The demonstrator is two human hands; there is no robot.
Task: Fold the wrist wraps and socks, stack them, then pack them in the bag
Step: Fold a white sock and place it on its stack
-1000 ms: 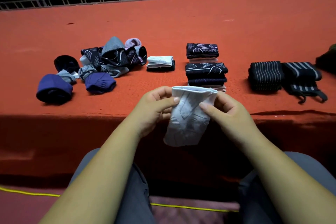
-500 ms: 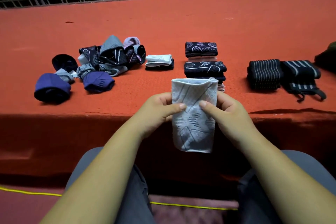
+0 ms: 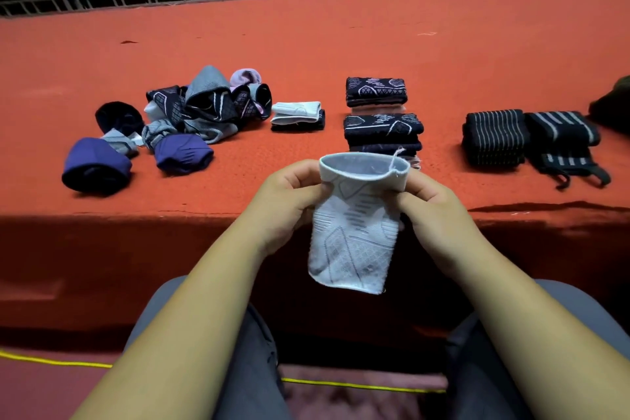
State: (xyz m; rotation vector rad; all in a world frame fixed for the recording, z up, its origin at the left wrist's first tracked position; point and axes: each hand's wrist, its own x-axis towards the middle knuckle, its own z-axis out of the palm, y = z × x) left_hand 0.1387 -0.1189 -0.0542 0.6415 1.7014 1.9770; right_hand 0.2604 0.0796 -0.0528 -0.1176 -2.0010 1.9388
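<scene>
Both hands hold one pale blue sock point(image 3: 354, 232) up in front of the red table edge point(image 3: 170, 211). The left hand point(image 3: 286, 204) and right hand point(image 3: 433, 211) pinch its open cuff. A loose pinch could let it drop.

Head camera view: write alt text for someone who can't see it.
The left hand and right hand hold a pale patterned sock by its open cuff, in front of an orange table. On it lie a loose sock pile at left, folded dark socks in the middle, striped wrist wraps at right.
</scene>
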